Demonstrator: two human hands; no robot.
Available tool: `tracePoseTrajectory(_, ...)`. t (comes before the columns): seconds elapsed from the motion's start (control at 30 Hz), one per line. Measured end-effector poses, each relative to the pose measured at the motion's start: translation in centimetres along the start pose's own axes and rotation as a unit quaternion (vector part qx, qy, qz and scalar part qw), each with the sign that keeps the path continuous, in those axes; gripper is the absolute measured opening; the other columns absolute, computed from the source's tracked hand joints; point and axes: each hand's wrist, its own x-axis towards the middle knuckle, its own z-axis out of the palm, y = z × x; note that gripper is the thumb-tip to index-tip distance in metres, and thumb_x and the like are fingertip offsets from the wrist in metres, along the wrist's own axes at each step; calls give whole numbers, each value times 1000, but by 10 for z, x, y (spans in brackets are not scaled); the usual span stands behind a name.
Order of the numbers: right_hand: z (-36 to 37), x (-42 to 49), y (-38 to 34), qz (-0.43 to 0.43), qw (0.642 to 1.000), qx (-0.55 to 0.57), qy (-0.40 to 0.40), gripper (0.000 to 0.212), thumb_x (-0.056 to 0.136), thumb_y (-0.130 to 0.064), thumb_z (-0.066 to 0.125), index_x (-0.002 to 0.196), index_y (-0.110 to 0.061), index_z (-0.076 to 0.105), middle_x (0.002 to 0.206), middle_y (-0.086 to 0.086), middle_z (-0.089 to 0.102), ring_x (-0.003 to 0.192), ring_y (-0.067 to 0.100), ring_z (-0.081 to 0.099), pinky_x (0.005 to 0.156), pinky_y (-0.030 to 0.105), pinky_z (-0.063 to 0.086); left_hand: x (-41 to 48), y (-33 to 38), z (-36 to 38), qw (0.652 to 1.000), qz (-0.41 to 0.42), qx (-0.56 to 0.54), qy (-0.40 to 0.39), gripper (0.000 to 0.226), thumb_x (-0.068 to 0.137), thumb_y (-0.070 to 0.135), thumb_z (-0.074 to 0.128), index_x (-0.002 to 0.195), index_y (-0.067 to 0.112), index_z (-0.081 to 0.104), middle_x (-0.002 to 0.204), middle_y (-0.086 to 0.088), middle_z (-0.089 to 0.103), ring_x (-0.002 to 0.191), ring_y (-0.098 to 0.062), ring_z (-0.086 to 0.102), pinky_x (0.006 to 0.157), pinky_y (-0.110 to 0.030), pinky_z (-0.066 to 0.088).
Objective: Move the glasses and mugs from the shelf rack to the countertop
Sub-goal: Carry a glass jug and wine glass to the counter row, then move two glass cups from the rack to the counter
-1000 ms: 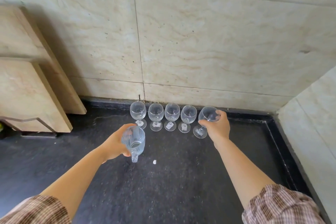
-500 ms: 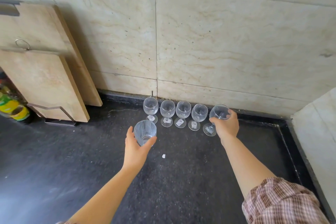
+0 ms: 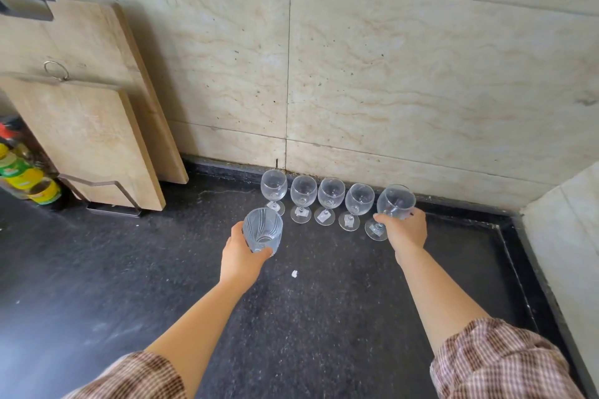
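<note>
Several clear wine glasses stand in a row on the black countertop [image 3: 324,317] along the back wall, the leftmost one [image 3: 274,186] at the row's left end. My right hand [image 3: 405,230] grips the rightmost wine glass [image 3: 396,201] by its bowl, with the foot on or just above the counter. My left hand [image 3: 241,257] holds a ribbed glass tumbler [image 3: 262,230] upright in front of the row's left end, low over the counter. The shelf rack is not in view.
Two wooden cutting boards [image 3: 87,126] lean in a metal stand [image 3: 107,194] at the left. Yellow-lidded jars [image 3: 29,175] sit at the far left edge. A small white scrap [image 3: 294,274] lies on the counter. A side wall [image 3: 567,236] closes the right.
My left hand has turned the tumbler upright and carried it forward toward the row of glasses. My right hand has stayed on the rightmost wine glass. The view has shifted left.
</note>
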Motion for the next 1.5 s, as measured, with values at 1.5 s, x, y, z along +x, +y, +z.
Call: tracePoseTrajectory(1.5, 250, -1142, 20, -736, 339, -141, -569, 50, 87, -39, 59, 127, -10, 50, 125, 13, 55, 117, 30, 49, 98, 43, 43, -631, -397, -738, 759, -261, 179, 570, 38, 92, 29, 46, 125, 10, 50, 129, -16, 46, 118, -34, 46, 101, -44, 40)
